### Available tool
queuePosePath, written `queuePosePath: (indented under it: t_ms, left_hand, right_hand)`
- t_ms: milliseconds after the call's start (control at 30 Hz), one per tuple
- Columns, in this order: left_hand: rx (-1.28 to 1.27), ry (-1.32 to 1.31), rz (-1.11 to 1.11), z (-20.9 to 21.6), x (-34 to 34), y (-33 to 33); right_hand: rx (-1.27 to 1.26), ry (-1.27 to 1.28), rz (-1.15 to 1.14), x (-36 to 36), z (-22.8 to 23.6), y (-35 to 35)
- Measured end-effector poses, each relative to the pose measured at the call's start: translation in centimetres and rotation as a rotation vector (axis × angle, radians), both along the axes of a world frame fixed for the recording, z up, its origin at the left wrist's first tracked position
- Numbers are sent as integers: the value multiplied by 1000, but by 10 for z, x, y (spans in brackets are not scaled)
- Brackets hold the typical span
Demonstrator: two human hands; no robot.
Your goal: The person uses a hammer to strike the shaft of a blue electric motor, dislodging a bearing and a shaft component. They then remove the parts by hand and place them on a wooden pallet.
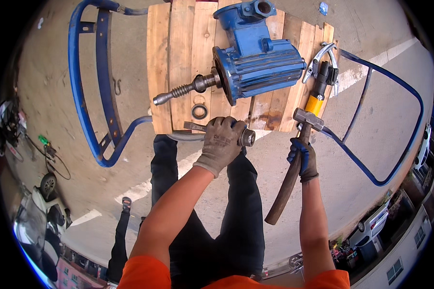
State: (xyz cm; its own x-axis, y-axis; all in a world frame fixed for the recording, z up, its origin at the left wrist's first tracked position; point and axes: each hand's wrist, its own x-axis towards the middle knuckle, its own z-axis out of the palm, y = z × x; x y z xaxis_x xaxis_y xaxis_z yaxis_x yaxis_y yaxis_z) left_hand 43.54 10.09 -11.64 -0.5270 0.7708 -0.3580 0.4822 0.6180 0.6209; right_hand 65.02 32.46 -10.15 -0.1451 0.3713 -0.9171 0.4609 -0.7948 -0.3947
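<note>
My gloved left hand (pixel 222 139) is closed at the near edge of the wooden planks (pixel 159 72). A round steel collar (pixel 248 138) sticks out on its right and a flat, chisel-like bar (pixel 194 126) on its left; the fingers hide how the two meet. In my right hand (pixel 303 159), wrapped round its wooden handle, is a hammer (pixel 287 185), head up. Beyond my hands a blue electric motor (pixel 265 67) lies on the planks, its worm shaft (pixel 183 90) pointing left. A black seal ring (pixel 199 111) lies near the shaft.
A gear puller (pixel 318 77) with a yellow-and-black body lies at the planks' right end, just beyond the hammer head. Blue tubular frames (pixel 75 82) extend to both sides. A person's leg (pixel 120 245) shows at lower left. Parked vehicles (pixel 371 224) stand farther off.
</note>
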Motion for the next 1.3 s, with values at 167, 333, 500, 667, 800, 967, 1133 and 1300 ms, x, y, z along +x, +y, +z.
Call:
queuePosePath:
  t_ms: [167, 333, 500, 667, 800, 967, 1133, 1300]
  left_hand:
    - [-331, 103, -183, -84, -1, -49]
    - [-355, 294, -170, -149, -16, -66]
    - [-290, 424, -128, -176, -22, -82]
    - [-202, 461, -17, -163, -22, -89]
    - [-108, 394, -42, -125, -35, -93]
    - [-136, 589, 96, -87, -97, -69]
    - [-308, 482, 20, -121, -125, -68]
    - [-510, -9, -17, -119, -159, -55]
  right_hand:
    - [-167, 246, -135, -11, -117, 41]
    - [-26, 285, -234, -31, -179, 52]
    - [307, -268, 202, -51, -188, 34]
    - [487, -278, 614, -51, -177, 30]
    - [605, -345, 664, -57, -170, 14]
    - [692, -285, 493, -41, -164, -16]
    - [699, -148, 300, -55, -162, -84]
    - [1, -236, 101, -105, -154, -244]
